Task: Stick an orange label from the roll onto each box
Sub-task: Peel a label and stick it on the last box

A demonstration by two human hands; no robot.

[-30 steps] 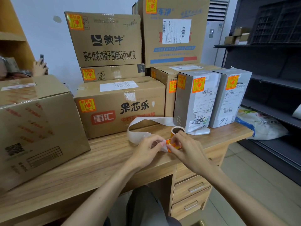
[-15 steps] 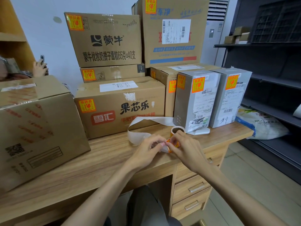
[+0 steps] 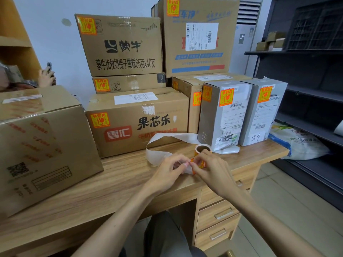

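The label roll (image 3: 202, 149) stands on the wooden desk (image 3: 115, 184), with a long white backing strip (image 3: 159, 143) curling off to its left. My left hand (image 3: 168, 172) pinches the backing paper. My right hand (image 3: 211, 168) pinches an orange label (image 3: 193, 161) at the strip's end, fingertips of both hands meeting there. Several cardboard boxes (image 3: 137, 123) and two grey boxes (image 3: 224, 115) behind carry orange labels. The big carton at the left (image 3: 42, 145) shows no orange label on its visible faces.
Dark metal shelving (image 3: 311, 101) lines the right side, with a filled plastic bag (image 3: 297, 143) on a low shelf. Desk drawers (image 3: 217, 217) sit below my right arm. Another person's hand holding a phone (image 3: 47, 76) shows at far left, behind the carton.
Both hands stayed in place at the strip's end; the fingertips shifted slightly on the orange label and backing.
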